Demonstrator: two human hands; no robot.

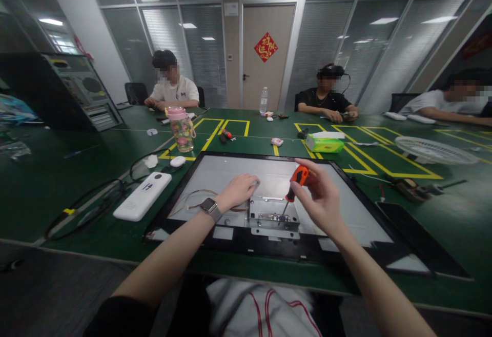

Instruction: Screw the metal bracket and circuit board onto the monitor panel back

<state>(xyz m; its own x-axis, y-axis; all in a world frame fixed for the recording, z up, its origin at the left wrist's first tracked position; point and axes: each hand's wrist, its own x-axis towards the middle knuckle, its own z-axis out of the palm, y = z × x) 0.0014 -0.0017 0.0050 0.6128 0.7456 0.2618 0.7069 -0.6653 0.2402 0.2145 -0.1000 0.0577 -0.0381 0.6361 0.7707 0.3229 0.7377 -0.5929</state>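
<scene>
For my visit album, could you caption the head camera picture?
Right hand holding an orange screwdriver at a metal bracket on a flat panel, left hand alongside.

Display panel (357, 209) lies flat on table (42, 173), bracket (265, 207) at its near ctr w/ screwdriver (299, 175) tip-down at it, power bank (143, 196) just L of panel, tumbler (180, 132) behind that, PC tower (34, 91) far L, tissue pack (326, 145) behind panel R of ctr, fan guard (434, 151) farther R, water bottle (263, 102) rear ctr.
</scene>
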